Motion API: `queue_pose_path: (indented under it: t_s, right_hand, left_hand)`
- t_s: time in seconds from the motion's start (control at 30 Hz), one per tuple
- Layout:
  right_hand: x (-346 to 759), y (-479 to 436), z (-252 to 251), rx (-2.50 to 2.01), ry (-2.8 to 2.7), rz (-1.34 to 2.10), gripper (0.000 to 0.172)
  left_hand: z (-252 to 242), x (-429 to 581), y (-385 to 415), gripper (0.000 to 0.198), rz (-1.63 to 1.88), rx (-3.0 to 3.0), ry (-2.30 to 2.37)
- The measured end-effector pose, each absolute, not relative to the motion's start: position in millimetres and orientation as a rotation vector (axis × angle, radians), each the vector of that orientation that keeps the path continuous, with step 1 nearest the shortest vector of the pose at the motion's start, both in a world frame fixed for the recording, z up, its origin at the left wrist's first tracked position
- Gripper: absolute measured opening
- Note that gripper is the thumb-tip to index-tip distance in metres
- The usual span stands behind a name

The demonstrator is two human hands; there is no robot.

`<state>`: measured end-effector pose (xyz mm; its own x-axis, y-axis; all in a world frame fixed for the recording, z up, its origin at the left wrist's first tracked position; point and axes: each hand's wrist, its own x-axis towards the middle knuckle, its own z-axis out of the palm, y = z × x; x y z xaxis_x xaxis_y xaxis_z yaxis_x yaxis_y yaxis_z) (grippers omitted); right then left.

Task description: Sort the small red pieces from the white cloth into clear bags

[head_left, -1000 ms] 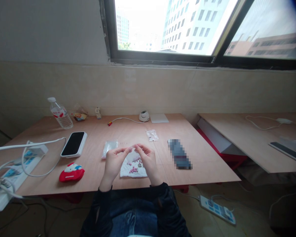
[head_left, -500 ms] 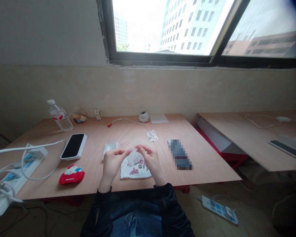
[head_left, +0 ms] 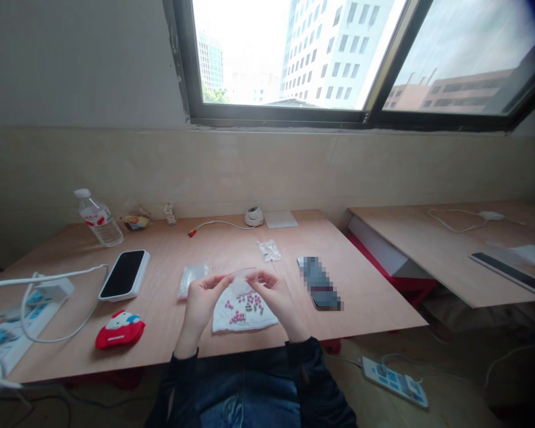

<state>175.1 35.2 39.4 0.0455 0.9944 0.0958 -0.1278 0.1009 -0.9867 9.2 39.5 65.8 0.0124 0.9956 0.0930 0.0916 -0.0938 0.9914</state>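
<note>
Clear plastic bag sits between both hands, just above white cloth. L hand & R hand each pinch one edge, thumb & fingers pressed together, rest of hand curled in. Best handling: light pinch, edges rubbed apart gently, wrists kept low & clear of cloth so nothing gets knocked. Pink beads & small grey metal bits lie on cloth, not touched. Second clear bag lies just L of cloth on tabletop, small zip bag beyond. Vs 0.5 s ago: hands a bit wider apart, bag shows more, whole view shifted L.
</note>
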Motion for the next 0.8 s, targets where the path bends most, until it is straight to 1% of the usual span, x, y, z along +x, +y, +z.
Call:
queue_pose_path:
  t_s: [0.13,0.23,0.3,0.4,0.5,0.63,0.8]
  right_hand:
    - [206,50,35,-1.068,-1.059,1.033,0.015]
    - [234,70,36,-1.190,-1.021,0.963,0.017]
    - [247,87,34,-1.315,-1.075,0.926,0.021]
    - [255,116,27,-1.426,-1.110,0.850,0.023]
    - [251,142,14,-1.501,-1.100,0.819,0.026]
    - [244,165,-1,-1.597,-1.111,0.774,0.031]
    - [239,177,-12,-1.702,-1.192,0.664,0.040]
  left_hand:
    - [63,1,45,0.038,1.316,1.327,1.311]
    - [57,-14,50,0.047,1.299,1.287,1.433]
    - [49,-23,55,0.051,1.285,1.254,1.459]
    - [36,-35,61,0.047,1.295,1.256,1.507]
    - [29,-42,64,0.039,1.279,1.280,1.660]
    - [27,-49,64,0.030,1.096,1.507,2.004]
    - [24,-52,62,0.030,0.904,1.691,2.189]
